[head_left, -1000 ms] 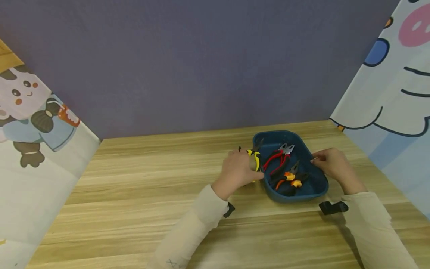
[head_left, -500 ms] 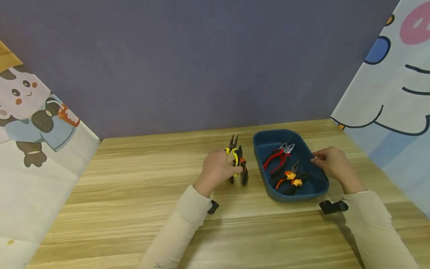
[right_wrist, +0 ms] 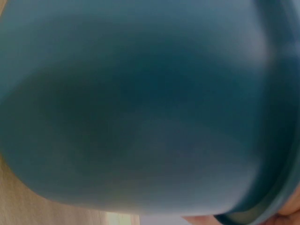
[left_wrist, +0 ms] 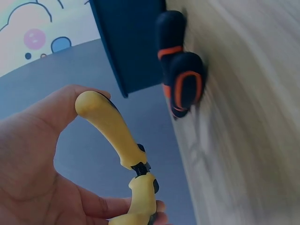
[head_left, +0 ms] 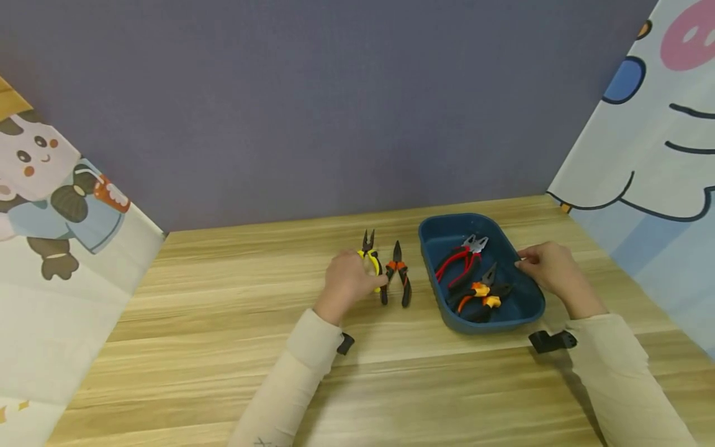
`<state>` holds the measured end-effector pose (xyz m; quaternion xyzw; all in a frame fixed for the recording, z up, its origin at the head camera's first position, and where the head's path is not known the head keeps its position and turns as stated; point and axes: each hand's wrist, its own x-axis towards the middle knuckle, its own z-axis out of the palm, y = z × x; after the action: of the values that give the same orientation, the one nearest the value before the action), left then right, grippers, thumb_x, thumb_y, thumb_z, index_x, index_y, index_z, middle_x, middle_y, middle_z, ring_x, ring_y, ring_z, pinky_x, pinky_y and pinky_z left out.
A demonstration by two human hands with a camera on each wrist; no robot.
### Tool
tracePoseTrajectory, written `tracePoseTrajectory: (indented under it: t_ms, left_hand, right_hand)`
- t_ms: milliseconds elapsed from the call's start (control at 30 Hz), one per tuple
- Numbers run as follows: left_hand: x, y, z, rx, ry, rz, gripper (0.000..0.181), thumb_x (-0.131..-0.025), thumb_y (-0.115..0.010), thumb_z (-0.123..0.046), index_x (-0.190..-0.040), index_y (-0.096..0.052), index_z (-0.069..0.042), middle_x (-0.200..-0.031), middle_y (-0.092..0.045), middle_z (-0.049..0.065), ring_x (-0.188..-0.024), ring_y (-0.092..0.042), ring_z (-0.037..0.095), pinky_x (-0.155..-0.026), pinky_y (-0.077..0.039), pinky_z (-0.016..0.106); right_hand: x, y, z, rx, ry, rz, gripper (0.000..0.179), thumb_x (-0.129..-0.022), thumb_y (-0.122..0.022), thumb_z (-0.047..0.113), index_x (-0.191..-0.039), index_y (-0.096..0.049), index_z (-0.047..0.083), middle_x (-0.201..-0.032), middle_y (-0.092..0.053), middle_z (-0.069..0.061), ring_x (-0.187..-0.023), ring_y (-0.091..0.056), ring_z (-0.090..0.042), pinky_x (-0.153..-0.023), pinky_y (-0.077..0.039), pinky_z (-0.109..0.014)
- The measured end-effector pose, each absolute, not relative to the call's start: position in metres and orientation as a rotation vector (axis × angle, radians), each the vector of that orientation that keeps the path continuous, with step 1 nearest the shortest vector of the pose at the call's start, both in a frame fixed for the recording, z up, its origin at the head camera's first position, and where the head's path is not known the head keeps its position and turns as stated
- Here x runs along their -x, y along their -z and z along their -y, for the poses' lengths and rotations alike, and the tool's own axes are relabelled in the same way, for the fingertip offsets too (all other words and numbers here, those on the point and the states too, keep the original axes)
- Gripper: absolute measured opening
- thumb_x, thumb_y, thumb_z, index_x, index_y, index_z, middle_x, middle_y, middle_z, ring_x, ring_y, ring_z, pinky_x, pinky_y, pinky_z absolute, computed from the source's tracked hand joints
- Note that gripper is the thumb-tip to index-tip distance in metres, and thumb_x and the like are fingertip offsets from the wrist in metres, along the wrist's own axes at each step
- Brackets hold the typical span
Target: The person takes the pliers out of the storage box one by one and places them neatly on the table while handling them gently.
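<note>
My left hand [head_left: 347, 279] grips yellow-handled pliers [left_wrist: 111, 130], thumb on one handle and fingers on the other. In the head view their dark jaws point toward the back wall. Just right of them, orange-and-black pliers [head_left: 397, 266] lie on the table with handles spread. My right hand [head_left: 550, 267] pinches the right rim of a dark blue bin [head_left: 447, 323]. Inside the bin are red-handled pliers [head_left: 465, 264] and, nearer its front, orange-and-black pliers with yellow-orange collars [head_left: 481, 290], which overlap other dark-jawed pliers. In the right wrist view the bin's outer wall [right_wrist: 140, 117] fills most of the picture.
The wood-grain table [head_left: 223, 347] runs back to a grey-blue wall panel [head_left: 335, 112]. Printed cartoon panels stand at the left [head_left: 56, 248] and right [head_left: 642, 149] sides.
My left hand has carried the yellow-handled pliers leftward from the bin's left rim, past the orange-and-black pliers, which now show whole. The right hand stays on the bin rim.
</note>
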<state>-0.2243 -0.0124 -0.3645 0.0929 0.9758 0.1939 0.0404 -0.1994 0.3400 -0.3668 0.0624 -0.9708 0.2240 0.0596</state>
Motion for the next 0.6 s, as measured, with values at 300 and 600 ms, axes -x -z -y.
tracePoseTrajectory:
  t_ms: [300,600]
  left_hand:
    - [0.233,0.380,0.018,-0.217,-0.489,-2.999,0.060,-0.077,-0.070,-0.053,-0.095,-0.066,0.004,-0.124,-0.055,0.023,-0.120,-0.047,0.041,-0.099,-0.041,0.045]
    - [0.239,0.388,0.016,-0.127,-0.424,-3.008,0.075,-0.074,-0.071,-0.057,-0.109,-0.060,0.008,-0.104,-0.059,0.020,-0.098,-0.056,0.032,-0.079,-0.050,0.039]
  right_hand:
    - [0.199,0.365,-0.339,-0.184,-0.666,2.952,0.030,-0.086,-0.061,0.007,-0.104,-0.063,-0.017,-0.080,-0.068,-0.024,-0.076,-0.063,-0.041,-0.070,-0.048,-0.053]
    - [0.200,0.366,-0.340,-0.187,-0.672,2.939,0.029,-0.085,-0.063,0.006,-0.102,-0.063,-0.017,-0.079,-0.067,-0.024,-0.074,-0.063,-0.040,-0.068,-0.049,-0.052]
